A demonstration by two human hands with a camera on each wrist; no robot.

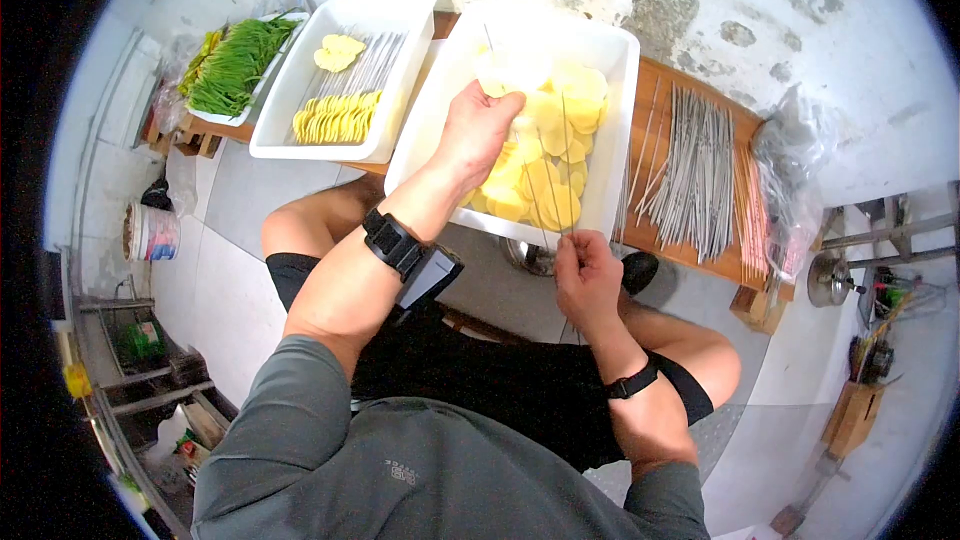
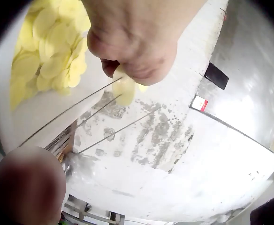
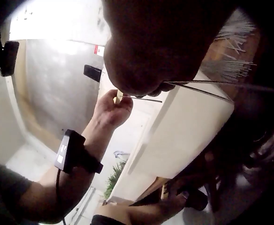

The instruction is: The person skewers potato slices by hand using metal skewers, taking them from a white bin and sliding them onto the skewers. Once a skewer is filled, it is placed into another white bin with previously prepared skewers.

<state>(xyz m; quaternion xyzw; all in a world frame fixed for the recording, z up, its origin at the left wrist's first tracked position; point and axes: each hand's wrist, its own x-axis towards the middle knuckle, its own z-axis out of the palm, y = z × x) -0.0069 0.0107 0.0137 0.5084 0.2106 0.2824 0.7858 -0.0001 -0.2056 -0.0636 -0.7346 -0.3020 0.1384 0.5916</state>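
My left hand (image 1: 480, 130) is over the white tub (image 1: 622, 130) of yellow slices, which look like potato. In the left wrist view it pinches one thin slice (image 2: 124, 93) between its fingers. Thin metal skewers (image 1: 543, 175) run from the slice side down to my right hand (image 1: 588, 278), which grips their near ends at the tub's front edge. Two skewer tips meet the slice in the left wrist view, while another skewer (image 2: 118, 130) passes beyond it. In the right wrist view my right hand (image 3: 151, 51) is dark and mostly hides its grip.
Left of the tub, a second white tub (image 1: 270, 130) holds rows of skewered slices (image 1: 335, 120). Farther left lies a tray of green vegetables (image 1: 235, 65). Many loose skewers (image 1: 692, 175) lie on the wooden board (image 1: 650, 90) to the right, beside a clear plastic bag (image 1: 800, 145).
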